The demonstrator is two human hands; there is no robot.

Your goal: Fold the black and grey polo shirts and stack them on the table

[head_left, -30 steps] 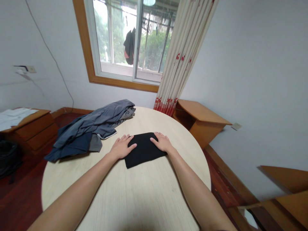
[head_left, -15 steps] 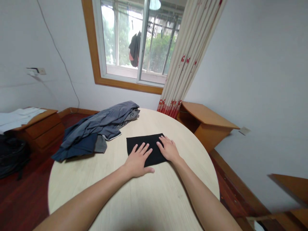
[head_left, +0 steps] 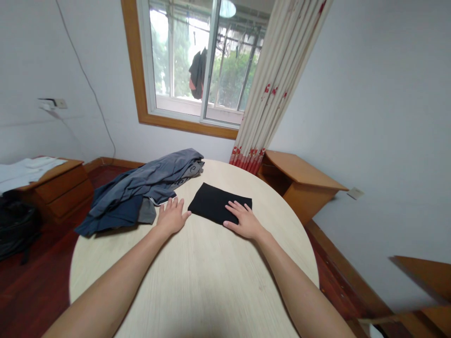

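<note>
A folded black cloth (head_left: pixel 214 203) lies on the round pale wooden table (head_left: pixel 197 281), past its middle. My right hand (head_left: pixel 244 220) lies flat and open with its fingers on the cloth's near right edge. My left hand (head_left: pixel 171 217) rests flat and open on the bare table just left of the cloth, its fingertips close to a heap of grey and dark blue garments (head_left: pixel 141 190).
The garment heap covers the table's far left and hangs over the edge. A low wooden cabinet (head_left: pixel 303 180) stands to the right by the curtain (head_left: pixel 271 89). A wooden drawer unit (head_left: pixel 52 185) with white cloth on top stands at the left. A window (head_left: pixel 197 61) is behind.
The black cloth has slid away from me and turned a little. My left hand came off the cloth and moved left onto the table. My right hand stays on the cloth.
</note>
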